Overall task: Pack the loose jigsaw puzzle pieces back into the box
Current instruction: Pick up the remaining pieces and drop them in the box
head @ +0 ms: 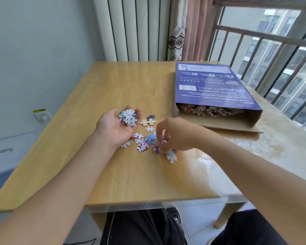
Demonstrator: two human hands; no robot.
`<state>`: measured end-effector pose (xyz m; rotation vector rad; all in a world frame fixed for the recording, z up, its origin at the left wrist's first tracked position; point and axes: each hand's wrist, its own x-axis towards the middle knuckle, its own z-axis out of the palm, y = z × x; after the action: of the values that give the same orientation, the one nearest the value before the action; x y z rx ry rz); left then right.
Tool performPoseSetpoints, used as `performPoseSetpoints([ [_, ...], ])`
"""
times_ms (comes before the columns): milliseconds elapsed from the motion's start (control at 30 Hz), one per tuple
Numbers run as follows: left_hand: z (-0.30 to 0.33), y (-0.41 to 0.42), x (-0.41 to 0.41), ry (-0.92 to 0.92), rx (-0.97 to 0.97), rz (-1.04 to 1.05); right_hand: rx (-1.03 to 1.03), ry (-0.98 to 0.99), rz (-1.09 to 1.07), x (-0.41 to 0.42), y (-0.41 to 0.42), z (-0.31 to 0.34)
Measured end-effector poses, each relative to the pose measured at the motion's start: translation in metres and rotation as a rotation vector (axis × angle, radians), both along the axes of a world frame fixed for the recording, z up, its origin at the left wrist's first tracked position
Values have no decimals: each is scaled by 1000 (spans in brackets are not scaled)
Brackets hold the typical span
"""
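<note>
Both forearms are bare, no sleeves showing; black trousers (pixel 141 228) cover the legs, above a black-and-white shoe (pixel 175 216).

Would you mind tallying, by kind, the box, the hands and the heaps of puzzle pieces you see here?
Box: 1
Hands: 2, the left hand and the right hand
Heaps of pieces: 3, in the box, in the left palm, and on the table
Total: 6

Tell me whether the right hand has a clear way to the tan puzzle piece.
Probably yes: the right hand is beside the tan puzzle piece, with only flat loose pieces between them.
</note>
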<state>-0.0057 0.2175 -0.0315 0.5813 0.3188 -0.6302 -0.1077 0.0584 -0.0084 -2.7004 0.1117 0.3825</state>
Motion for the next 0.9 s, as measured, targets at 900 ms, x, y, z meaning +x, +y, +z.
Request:
performPoseSetpoints([
  [900, -25, 36, -27, -90, 107, 144, -151, 0, 199, 52, 23, 10],
])
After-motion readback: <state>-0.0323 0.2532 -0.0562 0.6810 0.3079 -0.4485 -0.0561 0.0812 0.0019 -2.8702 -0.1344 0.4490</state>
